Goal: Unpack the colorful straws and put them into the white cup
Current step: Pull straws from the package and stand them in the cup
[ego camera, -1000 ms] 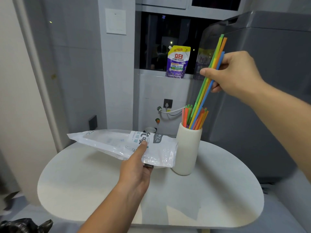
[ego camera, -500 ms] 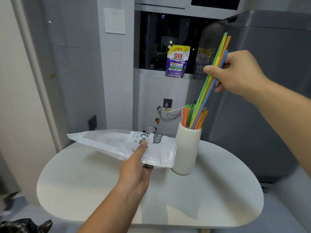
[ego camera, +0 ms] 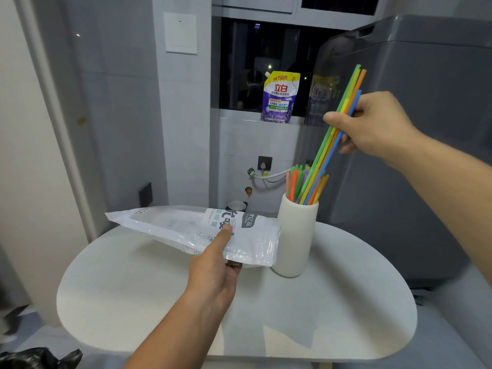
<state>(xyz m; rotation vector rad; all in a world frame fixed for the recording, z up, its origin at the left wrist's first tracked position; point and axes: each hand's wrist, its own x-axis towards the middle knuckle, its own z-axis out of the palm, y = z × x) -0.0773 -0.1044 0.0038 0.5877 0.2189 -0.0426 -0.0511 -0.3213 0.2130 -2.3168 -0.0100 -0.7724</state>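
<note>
Right hand [ego camera: 372,126] pinched straw bundle [ego camera: 327,153], long axis tilted, tips up-right, lower ends inside white cup [ego camera: 294,235] (others stood there already). Left hand [ego camera: 215,270] gripped plastic bag [ego camera: 202,230] above surface [ego camera: 159,302].

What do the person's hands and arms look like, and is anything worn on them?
Both are bare: no sleeve, glove, watch, ring or band shows on the left hand and its forearm, or on the right hand and its forearm. The nails that show are short and unpainted. No markings are visible.
</note>
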